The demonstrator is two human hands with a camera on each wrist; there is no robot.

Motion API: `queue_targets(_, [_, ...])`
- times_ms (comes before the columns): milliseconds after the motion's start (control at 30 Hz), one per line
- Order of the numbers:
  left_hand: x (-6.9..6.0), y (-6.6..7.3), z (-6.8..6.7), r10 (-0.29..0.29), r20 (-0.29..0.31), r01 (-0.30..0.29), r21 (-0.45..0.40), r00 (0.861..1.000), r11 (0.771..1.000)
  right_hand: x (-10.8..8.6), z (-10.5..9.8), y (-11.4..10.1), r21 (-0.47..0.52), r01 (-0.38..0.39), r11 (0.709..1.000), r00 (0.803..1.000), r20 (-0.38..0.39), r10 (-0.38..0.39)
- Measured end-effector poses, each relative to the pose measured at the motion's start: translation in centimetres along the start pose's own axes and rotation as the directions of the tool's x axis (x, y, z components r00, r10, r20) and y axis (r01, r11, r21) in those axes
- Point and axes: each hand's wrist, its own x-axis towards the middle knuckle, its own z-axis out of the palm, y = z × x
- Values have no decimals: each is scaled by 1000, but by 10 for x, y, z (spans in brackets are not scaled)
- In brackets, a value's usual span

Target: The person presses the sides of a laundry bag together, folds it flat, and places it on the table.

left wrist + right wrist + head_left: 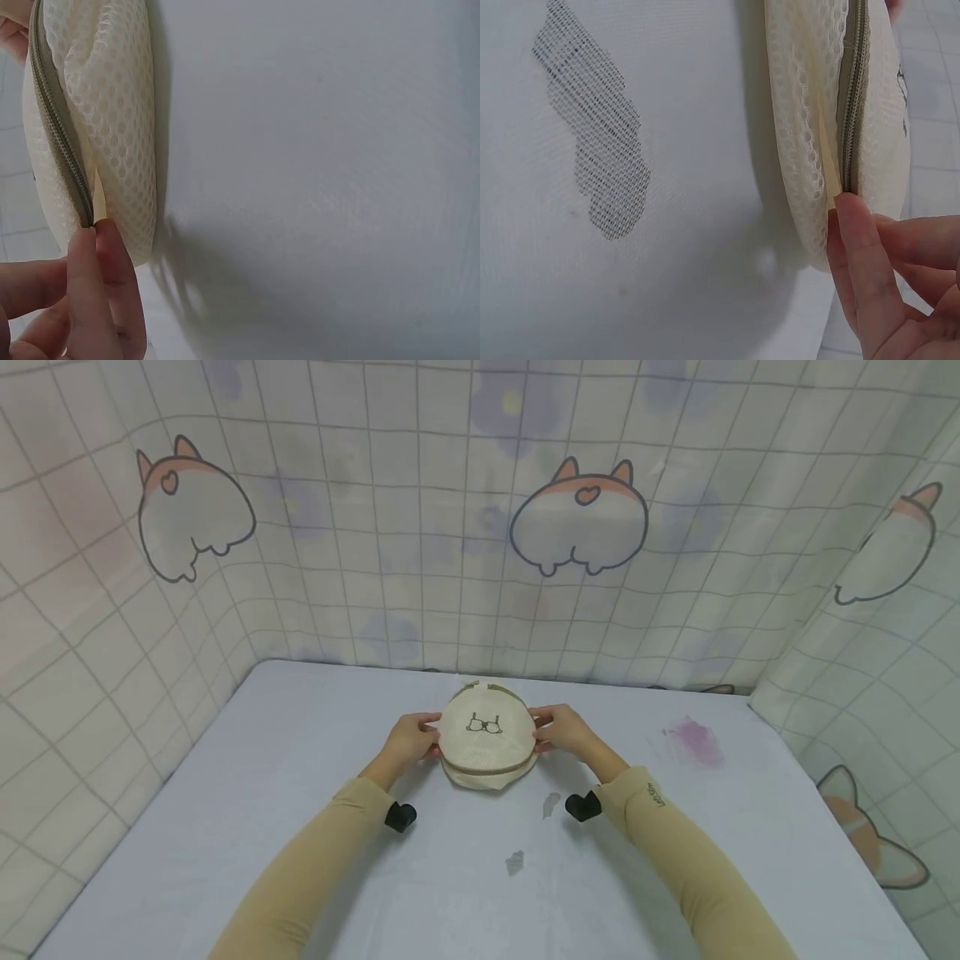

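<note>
A round cream mesh bag [487,747] with a glasses drawing on its top lies near the table's far edge. My left hand [411,739] pinches its left side and my right hand [564,731] its right side. In the left wrist view, the left fingers [88,285] grip the edge beside the zipper [56,124] of the bag [120,97]. In the right wrist view, the right fingers [862,255] pinch the bag [799,127] at the zipper [855,97]. What is inside the bag is hidden.
The table [300,752] has a white cover with grey patches [514,862] in front of the bag and a pink stain [697,741] to the right. A patterned curtain [420,527] hangs behind the table and at both sides.
</note>
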Motion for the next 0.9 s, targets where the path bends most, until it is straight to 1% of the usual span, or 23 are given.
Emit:
queue_targets(233, [-5, 3, 2, -3, -25, 5, 70, 1000, 998, 0, 1, 4, 2, 9, 1000, 1000, 8, -9])
queue_targets(367, [-4, 3, 2, 2, -24, 0, 78, 1000, 997, 0, 1, 4, 5, 16, 1000, 1000, 2, -16])
queue_targets(500, [-2, 3, 2, 16, -9, -15, 84, 1000, 996, -1, 0, 4, -7, 15, 1000, 1000, 2, -15])
queue_targets(700, [1, 4, 1, 11, 4, -11, 64, 1000, 998, 0, -1, 2, -37, 30, 999, 1000, 9, -30])
queue_targets(900, [2, 5, 1, 15, 2, -15, 85, 1000, 996, 1, -1, 4, -35, 24, 999, 1000, 6, -23])
